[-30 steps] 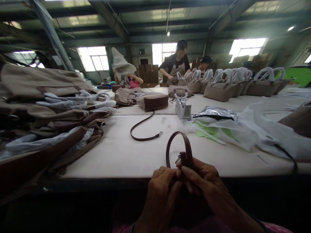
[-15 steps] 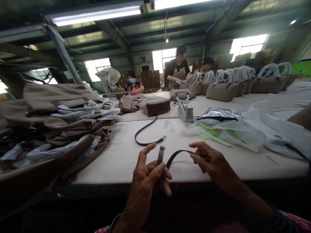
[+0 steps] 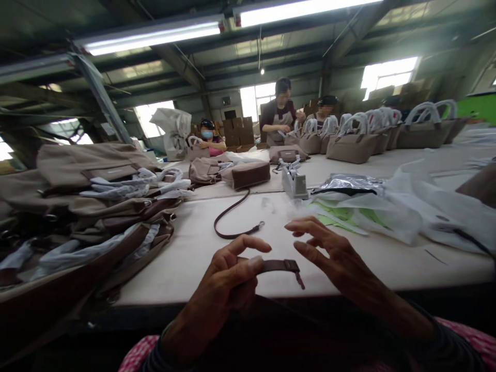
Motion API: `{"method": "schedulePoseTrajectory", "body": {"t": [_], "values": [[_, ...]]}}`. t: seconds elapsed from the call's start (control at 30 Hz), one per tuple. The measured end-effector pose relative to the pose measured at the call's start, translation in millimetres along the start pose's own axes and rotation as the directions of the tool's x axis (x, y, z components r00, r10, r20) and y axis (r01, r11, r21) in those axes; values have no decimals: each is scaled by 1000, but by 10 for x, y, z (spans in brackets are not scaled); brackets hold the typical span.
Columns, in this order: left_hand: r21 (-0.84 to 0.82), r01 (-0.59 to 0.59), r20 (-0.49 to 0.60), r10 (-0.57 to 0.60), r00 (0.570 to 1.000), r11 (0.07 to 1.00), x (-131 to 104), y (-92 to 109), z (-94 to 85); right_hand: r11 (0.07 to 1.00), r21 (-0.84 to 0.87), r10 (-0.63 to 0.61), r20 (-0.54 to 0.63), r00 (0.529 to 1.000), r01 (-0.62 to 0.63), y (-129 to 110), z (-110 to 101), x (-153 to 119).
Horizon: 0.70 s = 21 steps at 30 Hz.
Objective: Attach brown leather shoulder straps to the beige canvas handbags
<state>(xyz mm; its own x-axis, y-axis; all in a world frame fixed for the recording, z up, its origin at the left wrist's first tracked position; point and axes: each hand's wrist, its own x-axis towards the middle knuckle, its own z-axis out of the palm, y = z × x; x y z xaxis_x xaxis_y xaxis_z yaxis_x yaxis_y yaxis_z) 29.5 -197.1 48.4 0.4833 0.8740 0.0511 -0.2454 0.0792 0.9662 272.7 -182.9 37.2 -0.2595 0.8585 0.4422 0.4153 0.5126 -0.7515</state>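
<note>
My left hand pinches a brown strap between thumb and fingers. The strap's end sticks out to the right, with a loop and a small dangling end piece. Just right of that end, my right hand is held with fingers apart and nothing in them. Beyond both hands, another brown strap curves over the white table. A metal clip shows at its near end, and its far end reaches a taupe handbag with a dark brown base.
Taupe bags with wrapped handles are heaped at left. A tape dispenser, green sheets and clear plastic lie ahead and right. Finished-looking handbags line the back right. Co-workers are across the table.
My right hand has let go of the strap. In my left hand, the strap's end has swung from pointing up to pointing right. A co-worker at the back left now has a bag upright.
</note>
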Motion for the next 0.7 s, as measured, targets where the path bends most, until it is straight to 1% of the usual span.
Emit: {"method": "schedulePoseTrajectory", "body": {"t": [0.03,0.07,0.1,0.13,0.17,0.2,0.23,0.27,0.3,0.33,0.37,0.4,0.43,0.47,0.5,0.53,0.57,0.6,0.63,0.7], "values": [[57,19,31,-21,999,998,31,33,-7,998,64,9,74,997,-13,-67,-33,41],[115,32,52,-38,998,993,70,63,-11,990,134,19,182,983,-44,-124,-48,68],[167,36,61,-47,997,985,115,86,-15,974,204,31,308,951,-98,-167,-42,79],[212,35,60,-49,997,977,164,99,-18,949,269,40,424,905,-168,-196,-17,73],[249,32,45,-44,998,968,212,99,-21,915,322,46,513,857,-242,-208,23,51],[288,17,16,-23,1000,957,254,86,-24,879,364,54,567,822,-309,-206,72,19],[343,-11,-35,25,999,939,284,59,-25,842,396,71,591,803,-365,-194,123,-20],[418,-53,-103,105,989,907,299,21,-23,807,428,95,585,805,-406,-173,168,-61],[507,-106,-174,222,959,856,294,-27,-15,766,472,127,554,823,-436,-150,202,-100],[596,-154,-238,356,903,788,270,-82,1,716,527,168,506,846,-458,-127,225,-134],[670,-185,-290,483,826,719,230,-139,26,660,589,216,446,869,-467,-108,236,-161],[716,-195,-327,570,754,670,179,-198,62,606,651,262,379,887,-457,-95,240,-182],[729,-195,-352,604,715,656,124,-253,109,565,703,300,312,901,-432,-90,242,-196],[713,-194,-358,588,726,674,72,-305,166,549,737,326,247,913,-395,-92,248,-205],[676,-189,-342,531,775,712,30,-351,231,555,750,340,189,921,-359,-100,264,-210],[627,-176,-302,445,843,759,2,-391,302,576,750,342,141,929,-325,-112,291,-212],[573,-159,-253,359,898,804,-11,-423,372,594,746,342,103,934,-300,-126,328,-213],[518,-138,-210,282,936,844,-10,-448,437,603,745,345,80,935,-286,-139,372,-215],[461,-119,-183,225,957,879,1,-465,490,605,746,350,65,934,-279,-149,415,-218],[341,-93,-150,152,977,935,30,-484,548,604,745,345,75,936,-282,-157,476,-230]]}}
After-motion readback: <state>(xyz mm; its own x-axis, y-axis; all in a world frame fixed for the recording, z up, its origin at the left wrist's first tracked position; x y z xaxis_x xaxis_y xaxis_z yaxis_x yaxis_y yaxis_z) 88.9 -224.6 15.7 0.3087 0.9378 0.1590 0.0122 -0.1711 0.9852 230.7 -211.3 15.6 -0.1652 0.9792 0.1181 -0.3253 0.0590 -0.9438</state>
